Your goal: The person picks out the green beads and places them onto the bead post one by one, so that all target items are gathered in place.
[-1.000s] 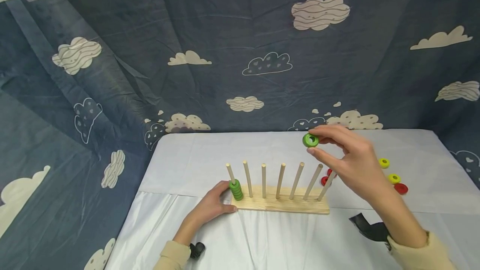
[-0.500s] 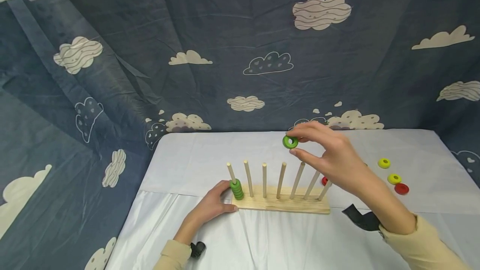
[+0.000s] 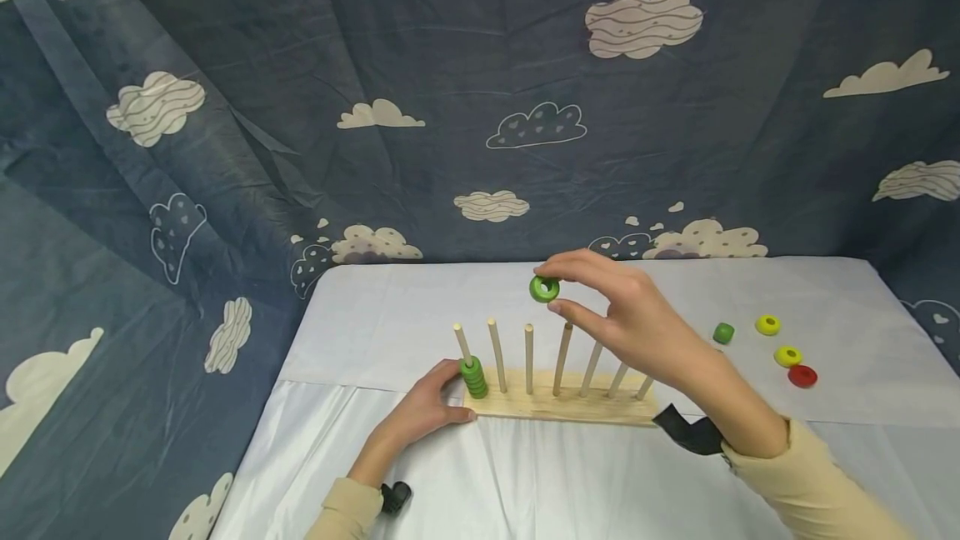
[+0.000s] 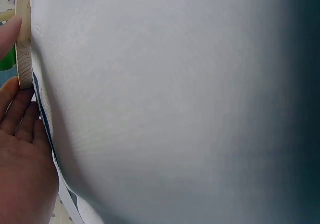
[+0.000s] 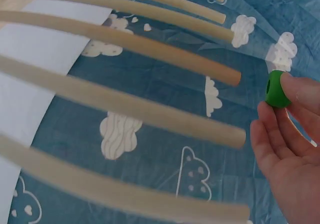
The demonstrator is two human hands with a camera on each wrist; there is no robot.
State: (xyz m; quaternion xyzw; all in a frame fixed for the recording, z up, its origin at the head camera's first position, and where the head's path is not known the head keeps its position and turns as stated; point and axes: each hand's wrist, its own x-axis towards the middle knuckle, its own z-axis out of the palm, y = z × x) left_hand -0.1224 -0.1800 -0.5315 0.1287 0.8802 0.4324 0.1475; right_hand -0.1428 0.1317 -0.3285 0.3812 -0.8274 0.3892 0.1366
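I monitor right hand (image 3: 628, 307) pinching green ring (image 5: 279, 90) above peg board (image 3: 543, 407); left hand (image 3: 424, 407) grips its end beside green stack (image 3: 473, 379).

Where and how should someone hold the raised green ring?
Probably by opposite edges of the outer rim, from the right, as the right hand does: the green ring is round, its hole shows in the head view, and this grip leaves it clear.

I read the base (image 3: 562, 408) at 5 o'clock as bare matt wood, end grain visible; pegs (image 3: 528, 361) same, smooth. Held green ring (image 3: 534, 289): smooth, slight gloss, wood or plastic unclear. Table (image 3: 405, 315): matt cloth, wrinkled at 6. Backdrop (image 3: 450, 40) at 12: creased matt fabric.
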